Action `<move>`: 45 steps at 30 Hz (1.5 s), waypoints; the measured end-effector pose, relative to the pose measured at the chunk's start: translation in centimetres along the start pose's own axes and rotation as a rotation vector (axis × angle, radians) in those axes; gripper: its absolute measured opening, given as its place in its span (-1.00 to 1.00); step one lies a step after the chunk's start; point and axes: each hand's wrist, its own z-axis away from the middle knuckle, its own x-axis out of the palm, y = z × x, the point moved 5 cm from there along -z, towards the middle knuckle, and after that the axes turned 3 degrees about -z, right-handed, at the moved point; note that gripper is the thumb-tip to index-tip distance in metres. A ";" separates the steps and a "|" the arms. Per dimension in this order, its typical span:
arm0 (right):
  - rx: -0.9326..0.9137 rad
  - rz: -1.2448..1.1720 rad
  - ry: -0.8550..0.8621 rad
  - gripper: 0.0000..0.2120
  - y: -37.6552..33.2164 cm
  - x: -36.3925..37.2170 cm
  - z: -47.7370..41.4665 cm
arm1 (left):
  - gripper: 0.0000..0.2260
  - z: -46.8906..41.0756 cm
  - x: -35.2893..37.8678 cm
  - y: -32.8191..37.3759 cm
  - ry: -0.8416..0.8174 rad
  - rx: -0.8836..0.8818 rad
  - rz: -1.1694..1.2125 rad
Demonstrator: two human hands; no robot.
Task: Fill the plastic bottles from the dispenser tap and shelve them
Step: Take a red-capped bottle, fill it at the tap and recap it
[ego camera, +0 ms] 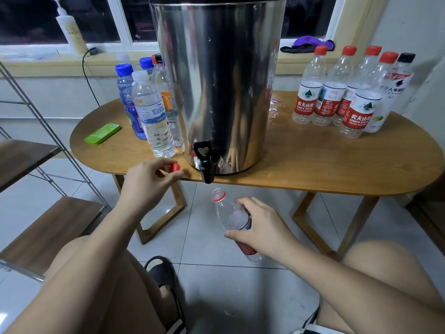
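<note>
A big wooden table (313,165) holds a tall shiny dispenser (216,80) in the middle. A metal shelf (36,213) stands off to the left, with no bottles on the parts that show. On the right of the table is a bunch of red-capped bottles (356,92) that look empty. On the left is a bunch of bottles (154,116) that look full. The right hand (260,227) has its fingers curled round an open bottle (228,213). This bottle is down low in front of the table, leaning, with its mouth below the black tap (204,162) and a little to the right. It looks empty. The left hand (147,182) pinches the little red cap (175,168) at the table edge, just left of the tap. So I think this is the step right after the cap comes off, just before filling. Next, the bottle's mouth needs to go straight under the spout. Then a hand must work the tap handle, so the cap may have to be put down first.
</note>
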 end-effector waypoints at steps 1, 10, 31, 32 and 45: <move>0.006 -0.013 0.001 -0.30 0.0 0.1 -0.2 | -0.68 -0.6 -0.1 -0.5 0.017 -0.006 -0.029; 0.049 -0.128 -0.013 -0.27 -0.9 1.6 -1.5 | -0.62 -3.2 2.0 -2.3 -0.029 -0.057 -0.093; 0.054 -0.174 -0.039 -0.29 -1.8 2.4 -1.8 | -0.61 3.2 -0.4 8.4 0.041 0.232 0.524; 0.061 -0.180 -0.046 -0.29 -1.8 2.4 -1.8 | -0.60 3.1 -0.2 8.5 0.041 0.248 0.503; 0.134 -0.213 -0.085 -0.29 -0.9 3.3 -2.1 | -0.77 3.2 -0.4 8.9 0.092 0.297 0.450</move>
